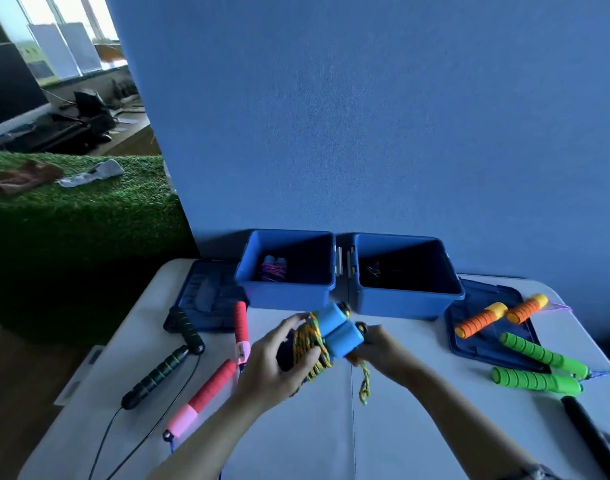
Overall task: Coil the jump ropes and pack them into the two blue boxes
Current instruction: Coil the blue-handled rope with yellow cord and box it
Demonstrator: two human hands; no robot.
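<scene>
Both hands hold a coiled jump rope above the white surface [383, 431], just in front of the two blue boxes.

The left hand [279, 358] curls around the yellow-and-blue braided rope coil [312, 351], while the right hand [379, 348] grips the far end of the bundle by the two light-blue foam handles [336, 332]. The handles lie side by side, their long axes running from lower left to upper right, and a loose rope end dangles below. The left blue plastic box [286, 296] holds a pink-and-purple coiled rope [274, 271]; the contents of the right blue plastic box [411, 303] are too dark to tell. Black, red-and-pink, orange and green handled ropes lie well apart on either side.
</scene>
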